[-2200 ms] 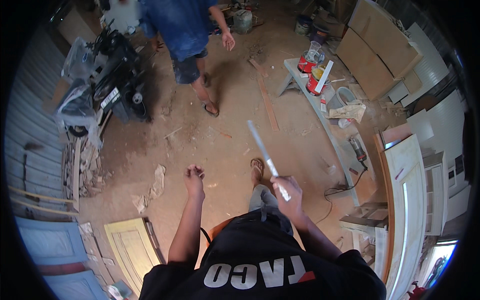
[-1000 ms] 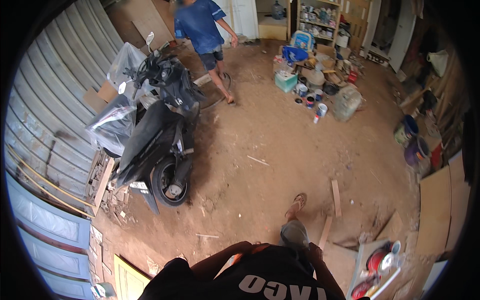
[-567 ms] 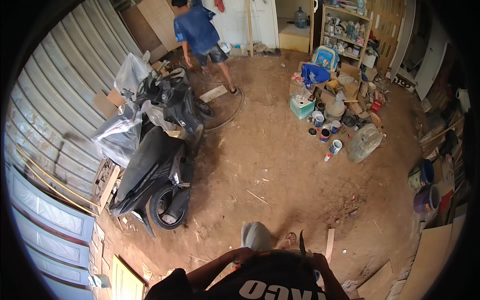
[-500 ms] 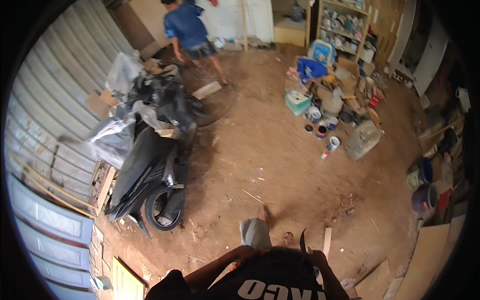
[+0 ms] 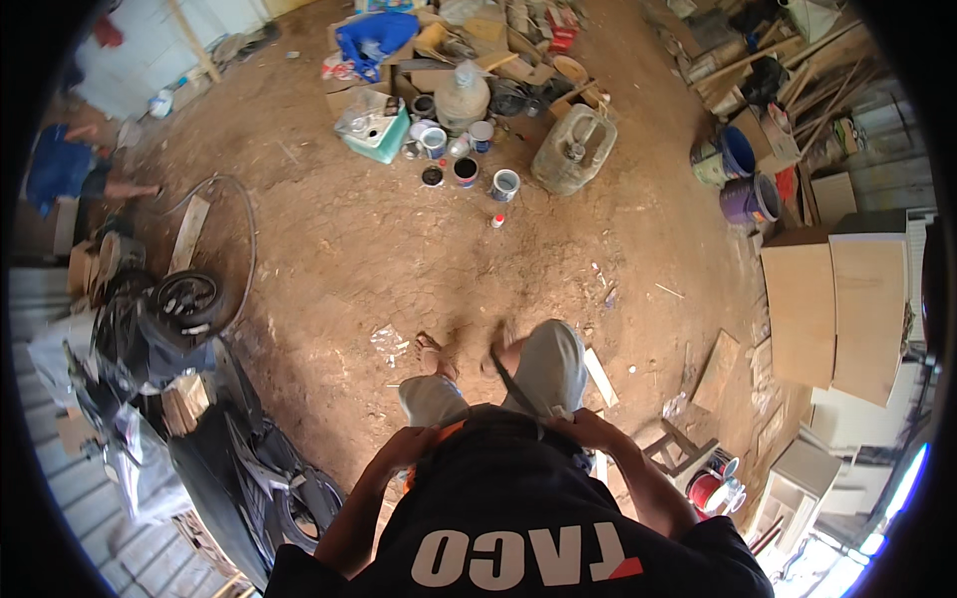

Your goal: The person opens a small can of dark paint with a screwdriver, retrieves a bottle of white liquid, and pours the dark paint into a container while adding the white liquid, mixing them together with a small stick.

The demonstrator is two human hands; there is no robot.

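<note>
My left hand [image 5: 407,446] is at the left side of my waist, fingers curled in beside an orange edge [image 5: 446,435] under my dark shirt. What lies inside that hand is hidden. On the other side of my waist, my right hand [image 5: 586,430] closes around one end of a dark strap [image 5: 506,381]. The strap's free part reaches forward between my knees. Both forearms are bent in toward my body. My feet are on the dirt floor [image 5: 399,269], the right one blurred.
Ahead are paint cans [image 5: 504,185], a jerrycan [image 5: 576,149] and a teal box [image 5: 377,138]. A motorcycle [image 5: 229,448] stands left, near a hose [image 5: 251,239]; another person [image 5: 62,171] is beyond. Buckets [image 5: 750,199], cardboard panels [image 5: 832,314] and a small wooden stool [image 5: 678,448] are right.
My view has swung to the right and down, so the motorcycle and the other person sit farther left. My legs have stepped forward. Both hands remain at my waist.
</note>
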